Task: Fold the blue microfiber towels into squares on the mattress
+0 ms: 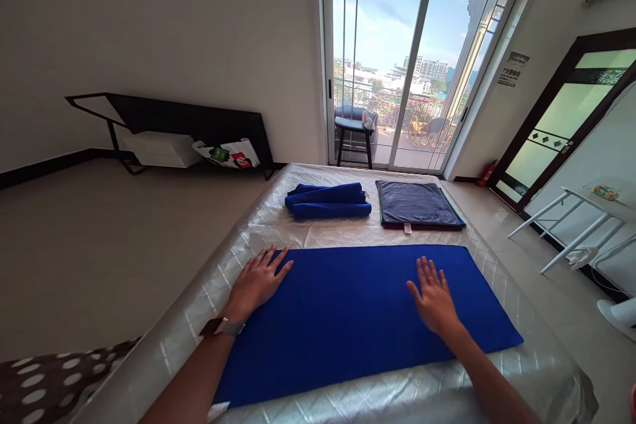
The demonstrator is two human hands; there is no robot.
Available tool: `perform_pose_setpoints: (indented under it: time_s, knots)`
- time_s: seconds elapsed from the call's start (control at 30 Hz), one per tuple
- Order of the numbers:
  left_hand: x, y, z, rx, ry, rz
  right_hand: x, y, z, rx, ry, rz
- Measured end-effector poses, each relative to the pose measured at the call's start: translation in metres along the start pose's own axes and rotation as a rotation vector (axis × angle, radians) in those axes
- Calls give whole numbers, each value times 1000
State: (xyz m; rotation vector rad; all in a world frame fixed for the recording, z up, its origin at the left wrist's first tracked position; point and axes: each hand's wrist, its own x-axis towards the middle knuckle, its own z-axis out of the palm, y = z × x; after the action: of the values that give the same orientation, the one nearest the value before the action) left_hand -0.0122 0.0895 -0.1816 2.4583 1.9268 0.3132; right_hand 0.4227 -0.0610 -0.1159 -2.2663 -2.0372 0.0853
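Blue cloth [342, 318] lies flat; our left grip [257, 283] is spread at its left edge; our right grip [433, 299], spread too, over its right half.

Over my head feed I see a mattress [328, 233] in a shiny silver, diamond-patterned cover. A rectangular blue cloth [348, 305] lies spread flat across its near part. Beyond, I have loosely folded blue cloths [328, 201] at left and a neat grey-topped towel stack [417, 203] at right.
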Motion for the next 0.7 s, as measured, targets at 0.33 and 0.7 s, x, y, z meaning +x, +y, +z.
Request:
perform_pose_setpoints:
  time_s: [0.33, 0.7]
  knots:
    - [-1, 3, -5, -17, -2, -10, -27, -118, 10, 247, -239, -431]
    - [-3, 9, -9, 43, -34, -50, -22, 97, 10, -70, -92, 201]
